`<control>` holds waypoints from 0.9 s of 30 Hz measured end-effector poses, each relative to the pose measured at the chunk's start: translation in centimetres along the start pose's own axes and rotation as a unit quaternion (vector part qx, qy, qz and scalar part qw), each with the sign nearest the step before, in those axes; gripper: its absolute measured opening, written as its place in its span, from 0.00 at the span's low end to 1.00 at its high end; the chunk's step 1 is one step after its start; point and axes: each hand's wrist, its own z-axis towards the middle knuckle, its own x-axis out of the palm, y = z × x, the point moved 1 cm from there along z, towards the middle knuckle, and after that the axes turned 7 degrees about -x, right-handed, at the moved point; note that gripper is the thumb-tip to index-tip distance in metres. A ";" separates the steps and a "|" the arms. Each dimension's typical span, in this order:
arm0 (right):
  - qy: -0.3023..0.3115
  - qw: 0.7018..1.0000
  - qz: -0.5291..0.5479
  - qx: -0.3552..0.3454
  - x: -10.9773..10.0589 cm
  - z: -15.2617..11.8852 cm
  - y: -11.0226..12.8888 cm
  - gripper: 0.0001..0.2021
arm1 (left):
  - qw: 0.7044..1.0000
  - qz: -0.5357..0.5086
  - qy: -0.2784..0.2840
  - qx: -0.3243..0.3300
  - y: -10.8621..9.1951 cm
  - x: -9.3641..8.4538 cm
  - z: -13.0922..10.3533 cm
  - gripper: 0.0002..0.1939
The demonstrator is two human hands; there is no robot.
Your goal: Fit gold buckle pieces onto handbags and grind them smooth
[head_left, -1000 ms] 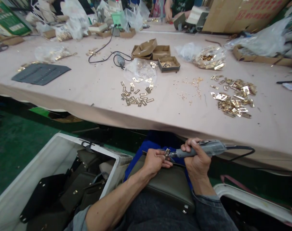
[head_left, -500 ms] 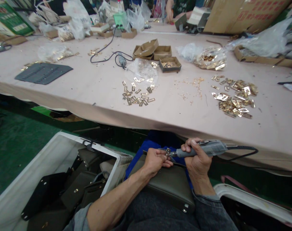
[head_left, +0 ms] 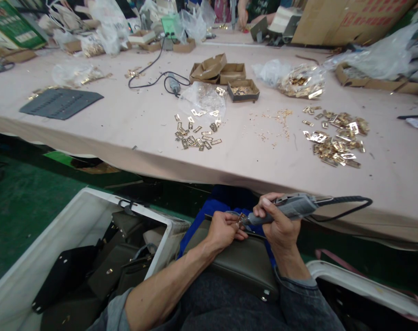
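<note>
A dark olive handbag (head_left: 241,259) lies across my lap. Close to its upper edge, my left hand (head_left: 226,228) pinches a small metal bag plate (head_left: 241,219) with its fingertips. My right hand (head_left: 281,223) is wrapped round a grey electric screwdriver (head_left: 291,207), whose cord runs off to the right. The screwdriver's tip points left and meets the plate, or comes very near it; the exact contact is too small to make out. My left fingers partly hide the plate and the bag's edge.
The covered table (head_left: 153,151) stands ahead, its front edge just beyond my hands. On it lie gold frame pieces (head_left: 340,138), darker frames (head_left: 198,138) and a small cardboard box (head_left: 243,90). A white bin (head_left: 84,197) of bags is at left, another white bin (head_left: 363,285) at right.
My right hand has shifted slightly left and up with the screwdriver, which now tilts more steeply down towards the plate. The plate has turned a little in my left fingers.
</note>
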 end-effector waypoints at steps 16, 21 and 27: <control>0.030 0.997 -0.056 -0.046 0.8 -0.8 0.1 0.05 | 0.999 0.024 0.008 0.024 0.3 -0.3 0.2 0.05; -0.010 0.998 -0.027 -0.051 1.1 -0.8 0.8 0.05 | 1.000 -0.017 0.004 0.012 0.3 -0.3 0.3 0.06; -0.024 0.999 -0.022 -0.043 1.1 -0.9 0.8 0.07 | 0.999 -0.036 0.007 0.009 0.1 -0.3 0.0 0.06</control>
